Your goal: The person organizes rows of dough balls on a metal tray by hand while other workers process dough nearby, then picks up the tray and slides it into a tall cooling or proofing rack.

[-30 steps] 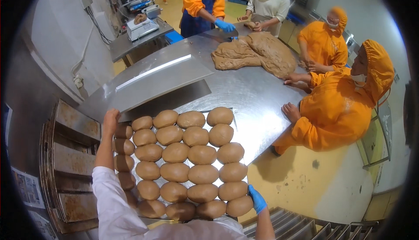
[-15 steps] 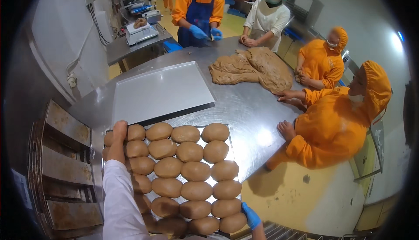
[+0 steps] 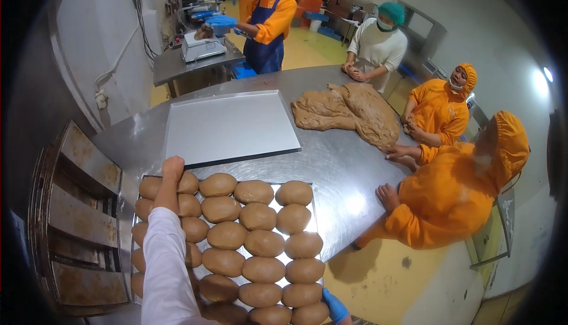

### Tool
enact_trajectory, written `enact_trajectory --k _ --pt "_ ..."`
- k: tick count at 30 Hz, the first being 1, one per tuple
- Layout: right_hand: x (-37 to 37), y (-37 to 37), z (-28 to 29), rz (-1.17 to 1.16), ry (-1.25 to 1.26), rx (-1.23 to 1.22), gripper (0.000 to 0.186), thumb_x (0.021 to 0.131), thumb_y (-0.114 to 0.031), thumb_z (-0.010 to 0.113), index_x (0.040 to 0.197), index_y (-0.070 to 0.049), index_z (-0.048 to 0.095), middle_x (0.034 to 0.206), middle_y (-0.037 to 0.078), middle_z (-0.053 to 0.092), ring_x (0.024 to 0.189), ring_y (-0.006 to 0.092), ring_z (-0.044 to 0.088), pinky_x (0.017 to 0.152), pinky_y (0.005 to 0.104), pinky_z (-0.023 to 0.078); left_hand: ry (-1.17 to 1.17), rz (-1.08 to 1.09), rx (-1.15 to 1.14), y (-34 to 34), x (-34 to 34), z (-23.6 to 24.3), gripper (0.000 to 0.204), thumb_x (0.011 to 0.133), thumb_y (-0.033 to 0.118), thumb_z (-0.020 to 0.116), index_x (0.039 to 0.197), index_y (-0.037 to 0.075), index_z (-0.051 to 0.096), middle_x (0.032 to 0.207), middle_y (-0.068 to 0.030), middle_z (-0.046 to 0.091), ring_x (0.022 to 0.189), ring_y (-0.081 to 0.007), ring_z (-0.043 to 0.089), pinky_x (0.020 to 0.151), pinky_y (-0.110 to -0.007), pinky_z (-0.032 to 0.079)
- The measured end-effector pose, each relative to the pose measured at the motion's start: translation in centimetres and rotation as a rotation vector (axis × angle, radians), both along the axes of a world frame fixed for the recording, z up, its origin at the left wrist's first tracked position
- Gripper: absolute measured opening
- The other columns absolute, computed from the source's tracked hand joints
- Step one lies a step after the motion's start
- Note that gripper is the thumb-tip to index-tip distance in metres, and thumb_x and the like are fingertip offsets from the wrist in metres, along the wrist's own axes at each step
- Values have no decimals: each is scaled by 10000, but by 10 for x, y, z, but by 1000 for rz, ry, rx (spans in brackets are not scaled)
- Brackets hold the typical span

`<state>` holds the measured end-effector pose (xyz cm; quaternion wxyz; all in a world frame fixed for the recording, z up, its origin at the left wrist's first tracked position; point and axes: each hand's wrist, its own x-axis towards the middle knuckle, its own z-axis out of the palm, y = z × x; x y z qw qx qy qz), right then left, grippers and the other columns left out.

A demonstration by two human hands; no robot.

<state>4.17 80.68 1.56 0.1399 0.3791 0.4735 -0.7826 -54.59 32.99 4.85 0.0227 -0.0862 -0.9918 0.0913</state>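
Observation:
My bare left hand (image 3: 173, 169) is closed at the near left corner of an empty metal tray (image 3: 234, 124), its fingers curled at the rim. Below that tray, my left forearm in a white sleeve crosses over a second tray (image 3: 315, 218), which carries rows of smooth brown oval dough pieces (image 3: 258, 216). My right hand (image 3: 335, 307), in a blue glove, holds the right rim of this dough tray close to its near corner. The fingertips are partly hidden by the rim.
A big brown dough mass (image 3: 355, 112) lies on the steel table (image 3: 331, 174), with several workers around it. A rack with rusty slats (image 3: 83, 218) stands at the left. Beyond the table, a scale (image 3: 202, 47) sits on a side bench.
My left hand has moved away from me, and the empty tray's near left side has swung away with it. The blue-aproned worker has turned and reaches toward the scale. The view has shifted slightly.

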Motion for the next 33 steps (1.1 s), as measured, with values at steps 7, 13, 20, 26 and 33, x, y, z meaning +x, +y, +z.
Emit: enact_trajectory --k 7,13,20,26,33 --pt "-5 4 -18 64 65 15 505 1037 -342 522 1385 23 522 1357 99 569 1215 193 527 1079 334 410 76 -245 566 53 -31 -16 266 941 200 522 1060 49 705 1126 -204 686 1053 -399 644 954 -485 507" --pt "9 1 -19 17 82 111 527 1045 -380 485 1400 9 504 1372 106 562 1231 208 526 1080 346 410 -268 -192 474 170 12 -8 601 1027 467 260 1117 60 694 1182 -190 670 1108 -428 600 1018 -487 443" --pt "0 5 -16 41 107 -67 572 1072 -427 382 1459 -7 418 1452 111 496 1313 214 473 1114 358 380 -450 21 396 169 30 26 758 1018 569 143 1206 64 677 1284 -186 632 1251 -384 540 1117 -559 318" --pt "-7 3 -3 57 99 -38 621 1063 -465 378 1471 4 394 1470 110 477 1326 220 469 1112 366 387 -467 47 422 171 71 54 706 1015 581 199 1327 99 610 1446 -164 515 1415 -365 375 1161 -676 100" --pt "20 36 -36 23 130 -251 700 1015 -596 382 1285 30 542 1225 129 630 1093 223 624 946 361 508 42 -267 836 114 214 27 456 980 387 539 1334 102 586 1471 -157 487 1427 -364 359 1146 -668 138"
